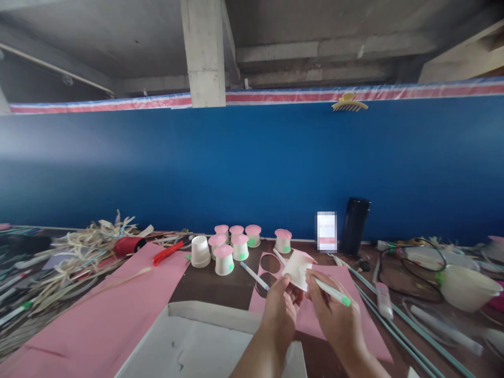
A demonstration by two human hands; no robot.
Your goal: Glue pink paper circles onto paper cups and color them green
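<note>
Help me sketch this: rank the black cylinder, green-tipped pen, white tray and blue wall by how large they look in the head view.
1. Blue wall
2. White tray
3. Black cylinder
4. Green-tipped pen

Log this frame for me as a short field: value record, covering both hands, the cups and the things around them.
Left hand: grip on a white cup
Right hand: grip on a green-ended marker, held at the cup
Pink-topped cups: seven standing on the table, six grouped, one apart to the right
Plain cup: one, upside down, left of the group
Near left forearm: shallow white box
Back right: black cylinder, upright
Backdrop: blue panel
</note>
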